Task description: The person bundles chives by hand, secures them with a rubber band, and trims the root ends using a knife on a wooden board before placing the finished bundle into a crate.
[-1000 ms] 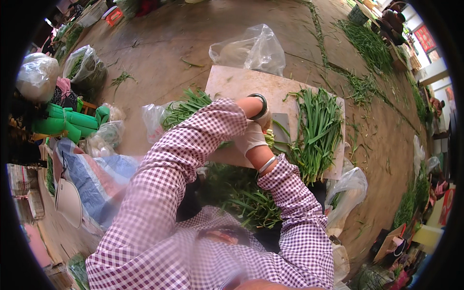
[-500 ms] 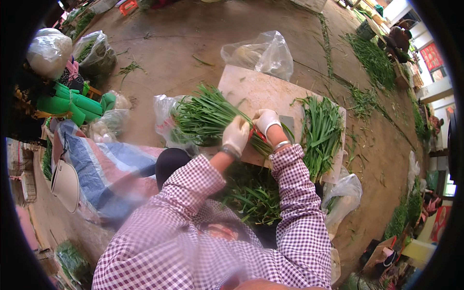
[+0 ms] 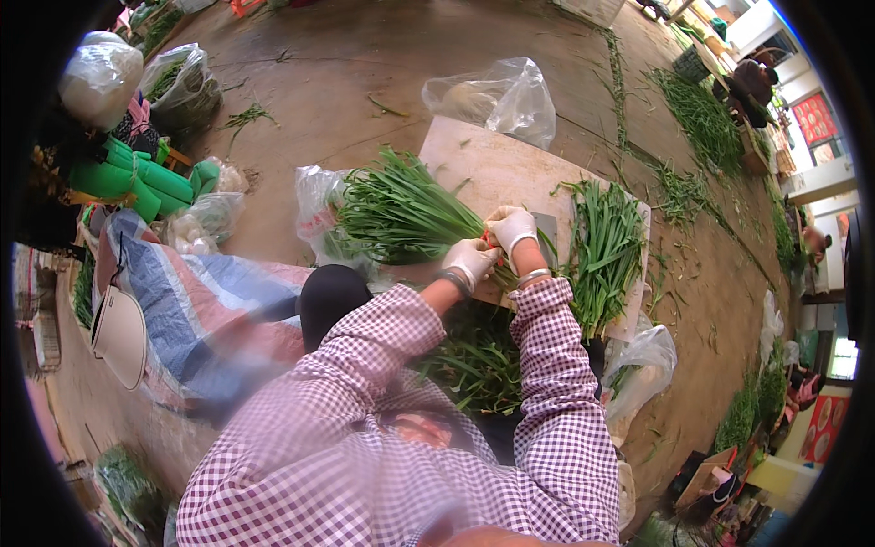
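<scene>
Head view: one leaf bundle, green, at board's left side; long axis slanting up-left from the grip. Left hand nearer leaf mass; right hand farther from body; both closed on stem end, at red tie.

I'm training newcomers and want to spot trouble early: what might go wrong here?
The red tie at both the left hand and right hand might slip on the stems. The green bunch spreads past the board on the left, so leaves could droop or bend. The flat grey piece by the right hand could snag the glove, if sharp.
</scene>
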Motion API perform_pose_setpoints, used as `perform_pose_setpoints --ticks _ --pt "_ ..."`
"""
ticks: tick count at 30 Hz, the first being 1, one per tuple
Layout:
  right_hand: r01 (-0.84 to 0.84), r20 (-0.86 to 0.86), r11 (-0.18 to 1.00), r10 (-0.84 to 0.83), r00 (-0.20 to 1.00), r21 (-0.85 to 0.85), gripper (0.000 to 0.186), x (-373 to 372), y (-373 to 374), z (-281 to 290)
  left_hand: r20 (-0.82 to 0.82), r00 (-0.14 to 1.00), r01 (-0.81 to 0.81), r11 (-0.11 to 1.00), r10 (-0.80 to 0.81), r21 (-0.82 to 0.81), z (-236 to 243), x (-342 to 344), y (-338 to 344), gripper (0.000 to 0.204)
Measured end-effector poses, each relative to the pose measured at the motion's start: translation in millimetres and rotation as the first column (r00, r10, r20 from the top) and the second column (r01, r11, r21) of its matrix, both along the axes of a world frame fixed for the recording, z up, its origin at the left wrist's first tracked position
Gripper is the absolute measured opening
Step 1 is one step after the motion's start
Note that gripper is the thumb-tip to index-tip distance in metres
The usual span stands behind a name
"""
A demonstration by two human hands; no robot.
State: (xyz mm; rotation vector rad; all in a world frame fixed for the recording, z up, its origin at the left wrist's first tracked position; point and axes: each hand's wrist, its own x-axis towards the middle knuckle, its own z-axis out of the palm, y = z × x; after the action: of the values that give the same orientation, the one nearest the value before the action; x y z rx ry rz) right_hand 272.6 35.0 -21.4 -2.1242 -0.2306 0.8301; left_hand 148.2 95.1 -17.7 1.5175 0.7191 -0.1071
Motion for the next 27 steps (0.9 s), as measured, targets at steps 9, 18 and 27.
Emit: perform_pose_setpoints --ticks 9,18,27 --pt "-0.04 0.462 0.999 0.022 0.887 0.03 0.007 -9 -20 -30 -0.266 0.911 0.413 0.662 -0.317 0.625 19 2 40 0.02" --pt "-0.193 0.935 0.938 0.319 0.153 -0.288 0.006 -103 -36 -29 -0.232 0.695 0.312 -0.004 -0.68 0.95 2 57 59 0.01" --pt "0.316 0.822 0.948 -0.152 0.548 -0.035 0.011 -116 -157 -21 -0.364 0.759 0.276 -0.239 -0.54 0.931 18 29 25 0.077"
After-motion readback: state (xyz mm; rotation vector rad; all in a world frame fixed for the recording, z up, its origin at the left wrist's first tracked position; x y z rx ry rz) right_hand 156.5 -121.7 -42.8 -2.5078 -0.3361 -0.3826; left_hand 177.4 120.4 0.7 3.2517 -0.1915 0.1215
